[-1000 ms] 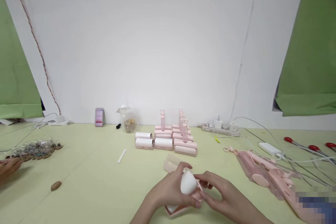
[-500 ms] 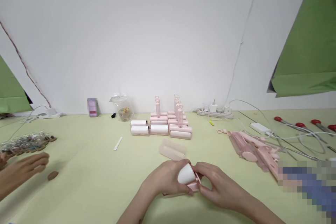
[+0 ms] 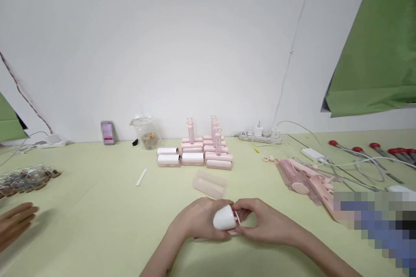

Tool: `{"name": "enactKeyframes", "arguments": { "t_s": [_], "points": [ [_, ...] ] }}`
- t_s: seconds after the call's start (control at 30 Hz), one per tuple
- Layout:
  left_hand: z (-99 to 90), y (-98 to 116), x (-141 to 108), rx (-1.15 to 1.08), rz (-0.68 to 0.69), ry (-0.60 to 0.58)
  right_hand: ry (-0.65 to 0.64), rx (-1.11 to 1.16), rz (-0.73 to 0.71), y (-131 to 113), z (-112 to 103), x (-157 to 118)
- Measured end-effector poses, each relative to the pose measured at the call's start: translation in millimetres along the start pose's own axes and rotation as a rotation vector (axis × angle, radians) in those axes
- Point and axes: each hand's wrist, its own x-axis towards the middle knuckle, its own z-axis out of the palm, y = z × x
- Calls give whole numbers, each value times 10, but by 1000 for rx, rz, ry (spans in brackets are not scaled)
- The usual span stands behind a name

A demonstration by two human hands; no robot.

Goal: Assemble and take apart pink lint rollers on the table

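Jutting in at the left edge, a co-worker's hand (image 3: 17, 224) is near a cluster of glass domes (image 3: 27, 178), a wide stretch of table away from the person's left hand (image 3: 199, 220). That hand wraps round a white roll (image 3: 223, 217), low in the middle of the view; the right hand (image 3: 265, 223) comes close against it, fingertips holding the pink piece (image 3: 238, 218) at the roll's right end. Just beyond lies a translucent cover (image 3: 209, 184), with pink and white rollers (image 3: 193, 159) farther back; more table runs rightward to the pink parts (image 3: 300, 188). The pale green tabletop (image 3: 104, 212) meets a white wall (image 3: 188, 52); green curtains (image 3: 373, 65) hang at either side.
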Motion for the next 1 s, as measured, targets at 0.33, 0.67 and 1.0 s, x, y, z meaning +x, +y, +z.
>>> {"name": "enactKeyframes", "arguments": {
  "t_s": [0.33,0.67,1.0],
  "points": [
    [74,-39,127,-441,-57,427,-25,531,15,157,109,122],
    [358,12,229,-681,4,574,144,712,-37,153,363,147],
    [-126,-748,159,-408,-148,367,485,403,35,197,-44,166]
  ]
}}
